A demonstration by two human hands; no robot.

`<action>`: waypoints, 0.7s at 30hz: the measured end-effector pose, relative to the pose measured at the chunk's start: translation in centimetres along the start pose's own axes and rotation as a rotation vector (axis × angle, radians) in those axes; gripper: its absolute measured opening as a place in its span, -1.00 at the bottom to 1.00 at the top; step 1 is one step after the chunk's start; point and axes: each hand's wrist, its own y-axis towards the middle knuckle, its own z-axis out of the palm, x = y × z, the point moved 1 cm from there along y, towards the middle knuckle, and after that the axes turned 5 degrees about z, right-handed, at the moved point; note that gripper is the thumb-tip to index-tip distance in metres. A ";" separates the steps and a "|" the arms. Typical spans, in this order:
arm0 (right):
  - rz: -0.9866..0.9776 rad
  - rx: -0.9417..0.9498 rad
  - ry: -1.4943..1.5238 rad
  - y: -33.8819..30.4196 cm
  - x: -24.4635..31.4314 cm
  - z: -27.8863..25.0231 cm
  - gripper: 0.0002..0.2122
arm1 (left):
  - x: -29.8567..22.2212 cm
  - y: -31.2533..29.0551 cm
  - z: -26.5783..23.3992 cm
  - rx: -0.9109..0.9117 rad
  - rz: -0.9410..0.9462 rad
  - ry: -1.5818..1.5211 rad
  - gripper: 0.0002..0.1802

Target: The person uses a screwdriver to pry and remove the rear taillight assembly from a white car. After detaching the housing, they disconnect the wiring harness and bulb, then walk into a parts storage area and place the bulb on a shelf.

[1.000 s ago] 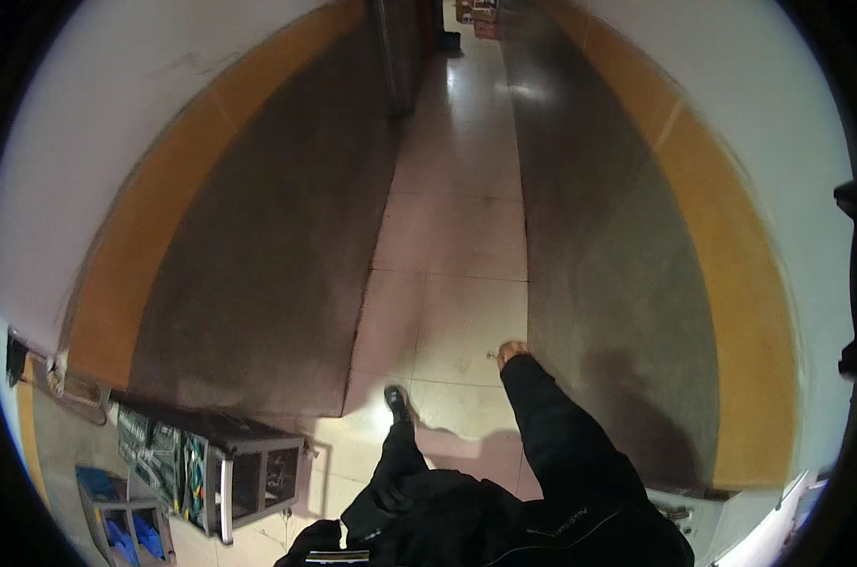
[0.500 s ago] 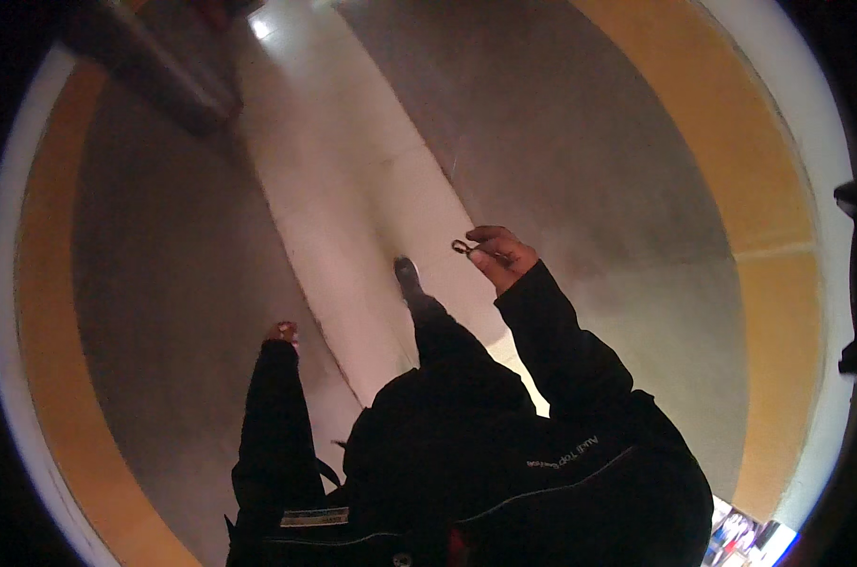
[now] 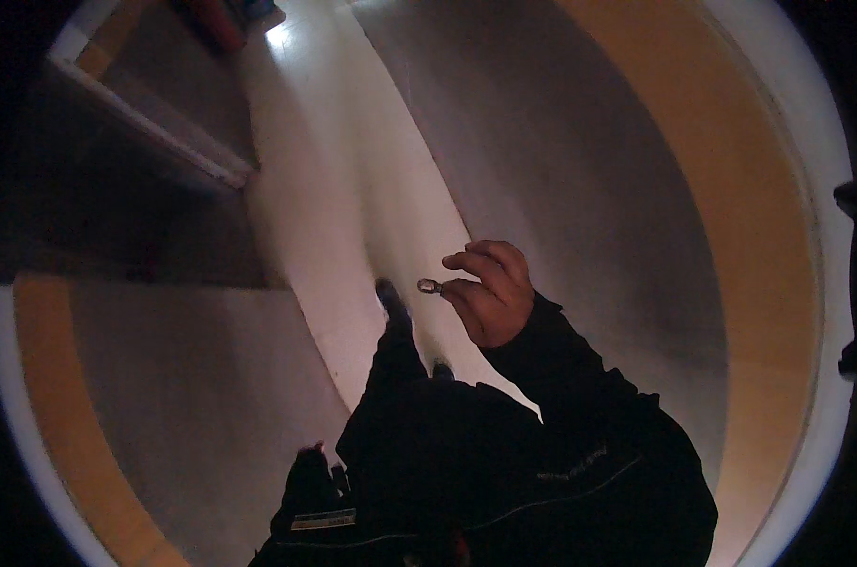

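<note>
My right hand (image 3: 490,288) is raised in front of my body, its thumb and fingertips pinching a small oval loop (image 3: 429,285) that looks like dark metal. The loop juts out to the left of the fingertips, and its exact kind is too small to make out. Low at my left side hangs my left hand (image 3: 318,448), of which only a dim sliver shows past the dark sleeve. Whether its fingers are apart or closed is hidden. Both arms wear black jacket sleeves.
A pale walkway floor (image 3: 339,189) runs ahead between grey walls (image 3: 580,189) with an orange band (image 3: 769,236). On the left, a dark opening (image 3: 154,227) breaks the wall. Something red (image 3: 213,24) stands at the far left. My shoe (image 3: 388,295) is on the floor.
My right hand has come lower and nearer with the loop still pinched. The left hand has swung back toward my body. A dark opening has come into view on the left as I walk.
</note>
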 end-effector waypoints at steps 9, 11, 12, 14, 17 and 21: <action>0.479 0.157 0.178 32.9 -14.9 20.7 -0.91 | -27.4 24.3 -37.6 -0.162 0.210 0.091 -0.54; 0.758 0.222 0.423 39.9 -17.9 25.1 -0.92 | -43.1 28.8 -48.9 -0.304 0.527 -0.017 -0.52; 0.911 0.254 0.588 43.5 -20.0 27.6 -0.91 | -51.5 30.1 -54.4 -0.281 0.634 -0.155 -0.51; 1.033 0.323 0.766 50.0 -24.6 32.1 -0.87 | -66.9 29.3 -64.2 -0.168 0.967 -0.292 -0.52; 0.991 0.449 0.889 59.8 -31.8 40.6 -0.82 | -82.9 24.4 -75.6 -0.079 1.212 -0.253 -0.53; 0.932 0.547 1.036 72.5 -38.6 52.4 -0.81 | -92.4 22.0 -86.7 -0.025 1.266 -0.254 -0.59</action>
